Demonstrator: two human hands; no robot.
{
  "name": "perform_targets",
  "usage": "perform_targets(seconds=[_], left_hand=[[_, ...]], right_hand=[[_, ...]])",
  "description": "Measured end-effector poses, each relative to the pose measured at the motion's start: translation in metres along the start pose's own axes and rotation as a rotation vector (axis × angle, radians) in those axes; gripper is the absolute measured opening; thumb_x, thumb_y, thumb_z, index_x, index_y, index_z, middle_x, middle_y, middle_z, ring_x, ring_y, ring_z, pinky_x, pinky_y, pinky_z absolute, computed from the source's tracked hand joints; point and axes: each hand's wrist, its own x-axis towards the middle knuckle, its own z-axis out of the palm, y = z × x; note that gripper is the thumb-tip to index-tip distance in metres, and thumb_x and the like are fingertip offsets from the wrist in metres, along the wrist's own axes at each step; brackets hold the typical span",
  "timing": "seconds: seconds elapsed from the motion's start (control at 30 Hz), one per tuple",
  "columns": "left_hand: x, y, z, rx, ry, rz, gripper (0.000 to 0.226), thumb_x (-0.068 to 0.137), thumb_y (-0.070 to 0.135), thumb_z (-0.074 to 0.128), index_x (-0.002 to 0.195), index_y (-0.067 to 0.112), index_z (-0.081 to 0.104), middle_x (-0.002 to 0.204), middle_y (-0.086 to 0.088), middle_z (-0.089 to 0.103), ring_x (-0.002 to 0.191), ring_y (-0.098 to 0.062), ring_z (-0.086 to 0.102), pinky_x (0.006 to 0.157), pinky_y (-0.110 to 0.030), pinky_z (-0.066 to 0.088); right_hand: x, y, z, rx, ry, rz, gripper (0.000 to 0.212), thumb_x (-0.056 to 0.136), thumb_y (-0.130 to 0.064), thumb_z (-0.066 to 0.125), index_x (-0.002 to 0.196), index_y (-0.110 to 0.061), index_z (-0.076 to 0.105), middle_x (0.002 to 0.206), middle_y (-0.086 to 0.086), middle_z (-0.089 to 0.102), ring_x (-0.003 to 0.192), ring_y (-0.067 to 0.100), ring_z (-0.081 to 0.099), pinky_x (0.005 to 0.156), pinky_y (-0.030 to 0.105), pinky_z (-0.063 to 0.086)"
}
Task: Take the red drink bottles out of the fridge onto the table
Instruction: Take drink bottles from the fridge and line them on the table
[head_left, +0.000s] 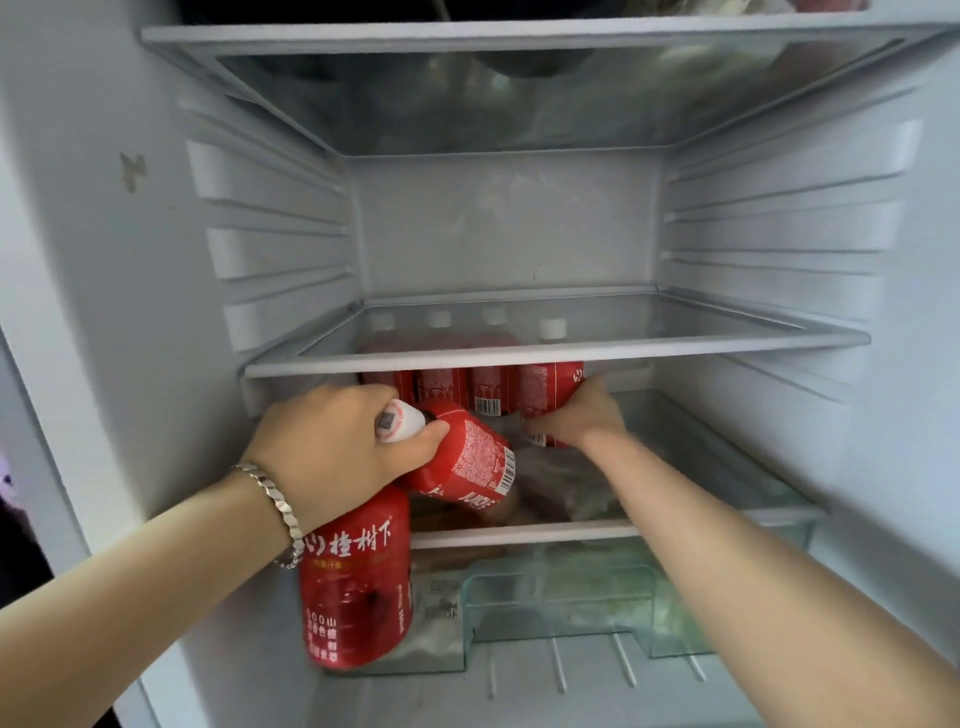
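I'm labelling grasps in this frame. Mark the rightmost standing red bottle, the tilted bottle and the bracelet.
rightmost standing bottle (545, 387), head view, red label on its body.
tilted bottle (467, 452), head view, printed label mid-body.
bracelet (275, 499), head view, silver links across the wrist.

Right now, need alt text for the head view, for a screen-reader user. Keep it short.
Inside an open fridge, the left hand grips a tilted red bottle by its neck, with a second red bottle hanging under that hand. The right hand wraps the rightmost upright bottle of a row of four beneath a glass shelf.
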Motion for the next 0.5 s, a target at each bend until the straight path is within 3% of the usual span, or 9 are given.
perform_targets(seconds=[0.27,0.4,0.47,0.5], left_hand=[[-0.005,0.002,-0.001,-0.019,-0.024,0.013,0.049,0.073,0.072,0.038,0.067,0.024,0.047,0.066,0.008,0.056,0.065,-0.015,0.057,0.060,-0.028,0.047],[-0.007,0.002,-0.003,0.003,-0.038,0.016,0.047,0.076,0.071,0.040,0.071,0.025,0.049,0.071,0.006,0.058,0.068,-0.015,0.057,0.061,-0.028,0.047],[-0.006,0.003,-0.003,0.009,-0.040,0.015,0.047,0.077,0.071,0.040,0.078,0.027,0.054,0.076,0.006,0.060,0.071,-0.014,0.058,0.062,-0.027,0.047],[-0.005,0.003,-0.003,0.007,-0.038,0.012,0.047,0.077,0.071,0.040,0.081,0.027,0.056,0.078,0.005,0.061,0.073,-0.015,0.058,0.064,-0.027,0.047]], right_hand=[[-0.115,0.016,-0.041,-0.038,0.002,-0.059,0.083,0.054,-0.034,0.089,0.116,-0.019,0.036,0.105,-0.002,0.058,0.099,0.022,0.060,0.083,0.034,0.051],[-0.126,0.014,-0.049,-0.028,-0.043,-0.070,0.091,0.052,-0.037,0.090,0.122,-0.018,0.035,0.116,0.002,0.057,0.105,0.022,0.059,0.088,0.037,0.051],[-0.122,0.004,-0.050,0.060,-0.032,-0.122,0.102,0.052,-0.044,0.088,0.134,-0.017,0.033,0.124,0.004,0.055,0.111,0.023,0.057,0.095,0.042,0.049],[-0.119,-0.005,-0.050,0.143,-0.013,-0.163,0.097,0.056,-0.047,0.085,0.134,-0.016,0.037,0.122,0.002,0.058,0.111,0.023,0.059,0.094,0.041,0.049]])
